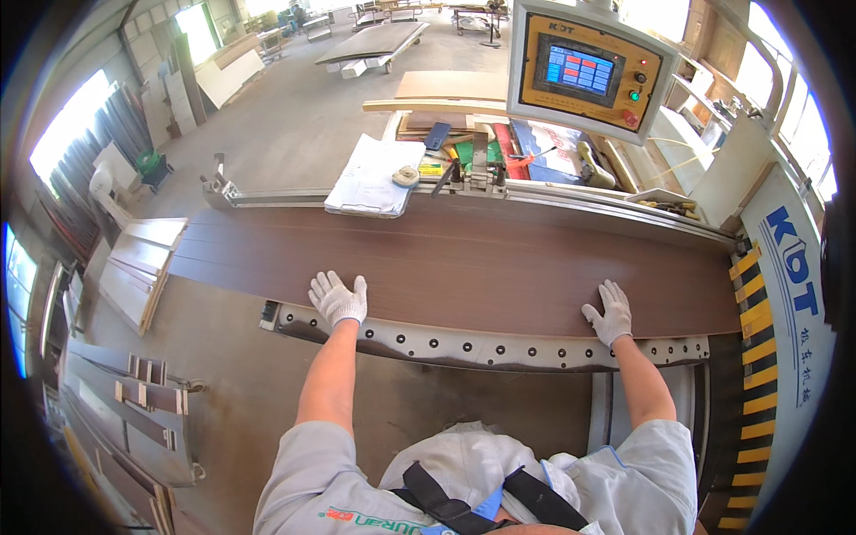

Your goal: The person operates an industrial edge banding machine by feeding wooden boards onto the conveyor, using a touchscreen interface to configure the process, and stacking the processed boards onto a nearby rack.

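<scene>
A long dark-brown wood-grain panel [473,259] lies flat across the machine table in front of me, against the metal fence [294,195] at its far edge. My left hand [339,299], in a white work glove, rests on the panel's near edge left of its middle, fingers spread. Toward the right end, my right hand [612,313], gloved the same way, lies on the near edge with its fingers stretched out. Neither hand grips anything. Beneath the near edge shows a metal support bed [481,348] with a row of black-centred round holes.
A control panel [584,71] with a lit screen hangs at the far right. White papers [370,178] with a tape measure [406,176] lie over the fence. Beyond it sit a phone [438,135] and tools. A yellow-black striped machine housing [760,357] stands right; stacked boards [134,276] stand left.
</scene>
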